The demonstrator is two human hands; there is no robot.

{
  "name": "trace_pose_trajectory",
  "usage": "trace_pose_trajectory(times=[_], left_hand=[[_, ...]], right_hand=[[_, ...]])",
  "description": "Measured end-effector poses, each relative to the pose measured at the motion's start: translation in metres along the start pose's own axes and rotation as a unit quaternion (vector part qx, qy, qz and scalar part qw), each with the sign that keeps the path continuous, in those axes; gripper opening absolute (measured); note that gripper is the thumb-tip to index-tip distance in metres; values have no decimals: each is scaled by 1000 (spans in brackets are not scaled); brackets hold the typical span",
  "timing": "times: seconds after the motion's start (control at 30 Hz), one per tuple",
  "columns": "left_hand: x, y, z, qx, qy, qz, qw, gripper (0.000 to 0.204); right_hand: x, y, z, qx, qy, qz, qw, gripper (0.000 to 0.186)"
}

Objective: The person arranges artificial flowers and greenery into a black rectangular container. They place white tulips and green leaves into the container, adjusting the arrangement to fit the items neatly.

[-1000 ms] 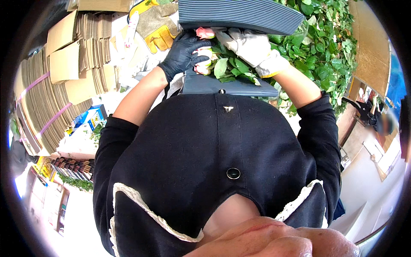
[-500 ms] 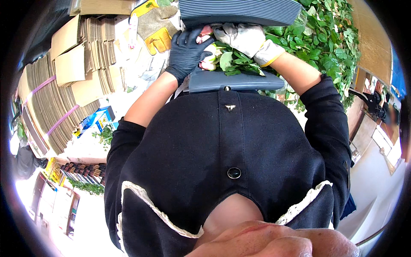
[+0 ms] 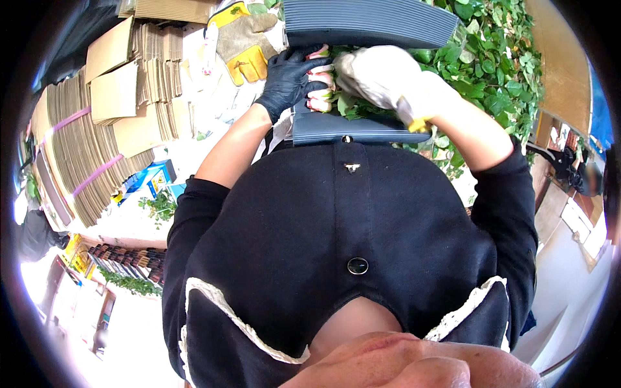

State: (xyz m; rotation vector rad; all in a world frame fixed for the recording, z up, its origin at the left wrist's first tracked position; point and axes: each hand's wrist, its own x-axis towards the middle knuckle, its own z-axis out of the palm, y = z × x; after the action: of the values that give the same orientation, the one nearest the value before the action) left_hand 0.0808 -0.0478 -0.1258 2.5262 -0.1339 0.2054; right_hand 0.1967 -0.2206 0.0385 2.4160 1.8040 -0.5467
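Observation:
Between two grey-blue ribbed panels, the upper (image 3: pixel 369 21) and the lower (image 3: pixel 349 129), lies a row of pale pink roses (image 3: pixel 319 98) with green leaves. My left hand (image 3: pixel 284 84), in a black glove, curls its spread fingers over the rose heads at the row's left end, gripping them. My right hand (image 3: pixel 375 77), in a white glove with a yellow cuff, is bent closed over the stems and leaves just right of the blooms; it is slightly blurred, and what its fingertips hold is hidden.
Stacks of cardboard (image 3: pixel 77 155) with pink straps fill the left, near a spare grey-and-yellow glove (image 3: pixel 242 45) and a blue box (image 3: pixel 149 181). Leafy stems (image 3: pixel 491 71) are heaped right of the panels. Another person (image 3: pixel 576 174) in dark clothes is at the far right.
My right hand has shifted right and down, its wrist turning. My left hand has moved slightly right along with the panels and roses in the view, still on the rose heads.

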Motion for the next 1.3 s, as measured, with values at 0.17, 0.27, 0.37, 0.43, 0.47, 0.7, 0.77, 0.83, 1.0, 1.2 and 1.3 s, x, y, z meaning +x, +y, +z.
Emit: trace_pose_trajectory(times=[0.17, 0.27, 0.37, 0.43, 0.47, 0.7, 0.77, 0.83, 1.0, 1.2, 1.3], left_hand=[[-1, 5, -20, -73, -33, 15, 997, 40], [-23, 7, -40, -216, 134, -68, 965, 33], [-44, 12, -43, -194, 66, -126, 971, 33], [-27, 23, -49, -207, 0, -76, 975, 43], [-19, 22, -40, -191, 26, -23, 981, 46], [-23, 20, -10, -77, 53, -7, 996, 53], [-23, 21, -9, -26, 35, -9, 999, 55], [-24, 28, -12, 2, 45, -7, 999, 56], [-33, 28, -8, 52, -10, -67, 996, 60], [-30, 22, -15, 13, 23, -37, 999, 53], [-33, 25, -16, -9, 22, -58, 998, 50]], right_hand=[[10, 16, 68, 122, 58, -33, 990, 19], [4, 13, 62, 100, 42, -4, 994, 17], [8, 13, 55, 91, -13, 13, 996, 15], [9, 12, 53, 95, -27, 17, 995, 13], [10, 10, 49, 94, -41, 19, 995, 12], [12, -12, -16, 24, -147, -13, 989, 14], [22, -13, 7, 60, -229, -15, 971, 16], [18, -1, 43, 88, -96, -124, 984, 19], [10, -1, 67, 64, 24, -153, 986, 25], [23, -15, 72, 137, -76, -68, 985, 37], [25, -18, 77, 130, -63, -109, 984, 39]])
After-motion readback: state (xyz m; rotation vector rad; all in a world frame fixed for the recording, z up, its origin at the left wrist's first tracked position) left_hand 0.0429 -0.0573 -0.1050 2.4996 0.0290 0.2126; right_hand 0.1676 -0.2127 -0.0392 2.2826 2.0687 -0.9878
